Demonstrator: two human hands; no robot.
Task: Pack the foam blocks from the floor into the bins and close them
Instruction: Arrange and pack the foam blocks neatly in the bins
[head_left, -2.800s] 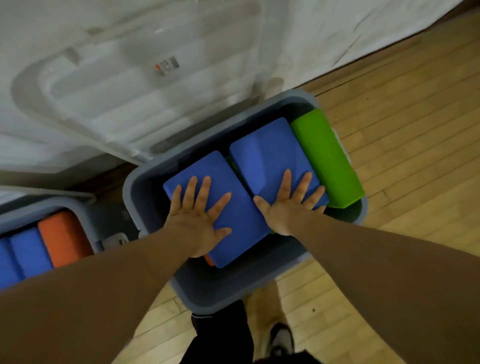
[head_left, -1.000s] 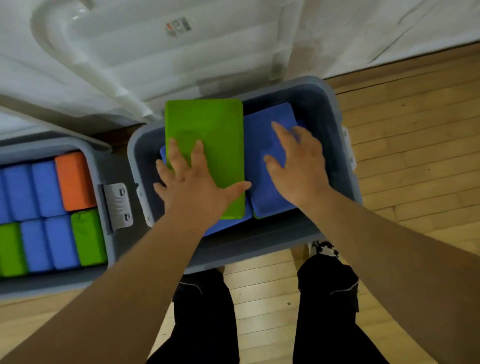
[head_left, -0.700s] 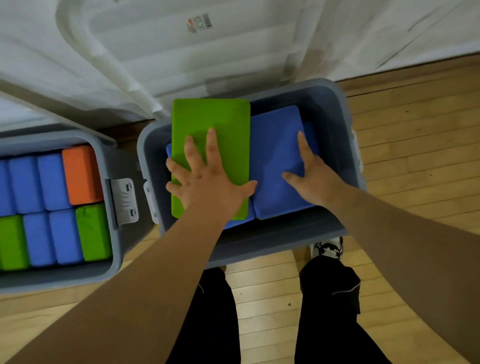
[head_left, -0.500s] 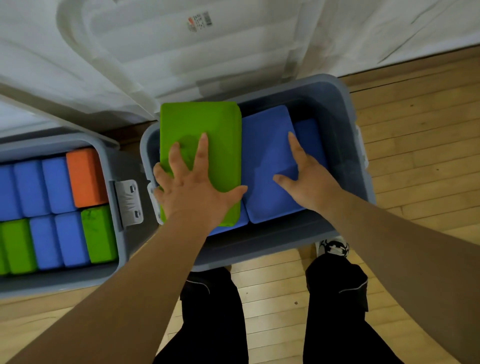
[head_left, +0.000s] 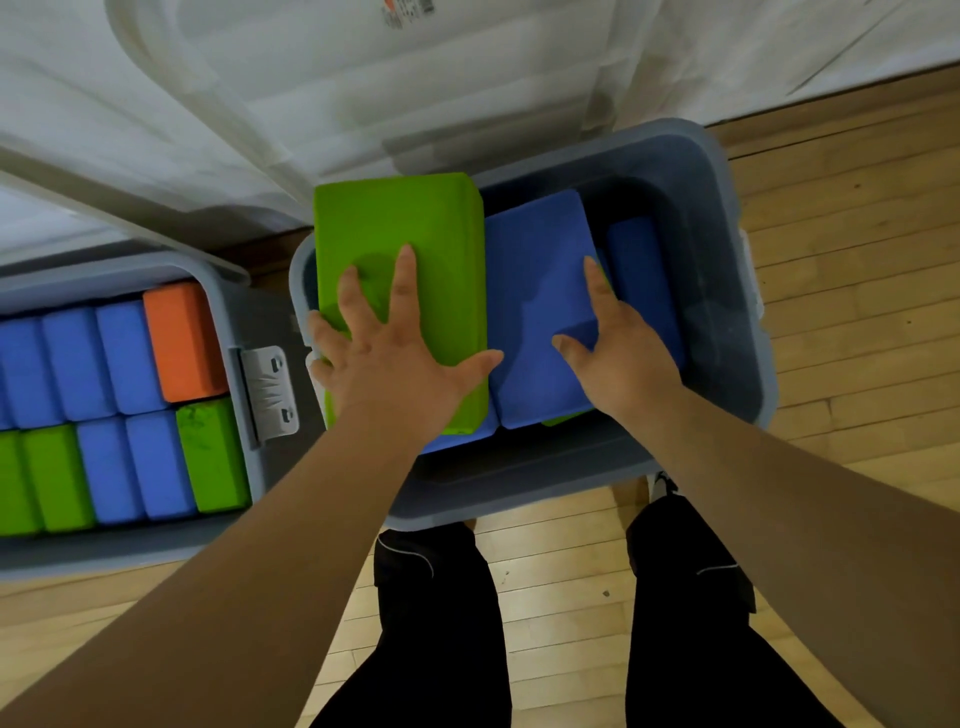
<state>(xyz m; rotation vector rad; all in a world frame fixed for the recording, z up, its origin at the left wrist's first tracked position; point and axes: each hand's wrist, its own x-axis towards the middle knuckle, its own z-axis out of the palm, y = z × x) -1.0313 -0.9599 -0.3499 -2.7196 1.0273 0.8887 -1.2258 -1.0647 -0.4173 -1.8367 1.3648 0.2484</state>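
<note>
Green block (head_left: 395, 223) under left fingers (head_left: 404, 291)

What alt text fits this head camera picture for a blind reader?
A person's left hand presses a green foam block and the right hand a blue foam block, side by side in an open grey bin on a wooden floor. A second bin at left holds blue, green and orange blocks.
</note>
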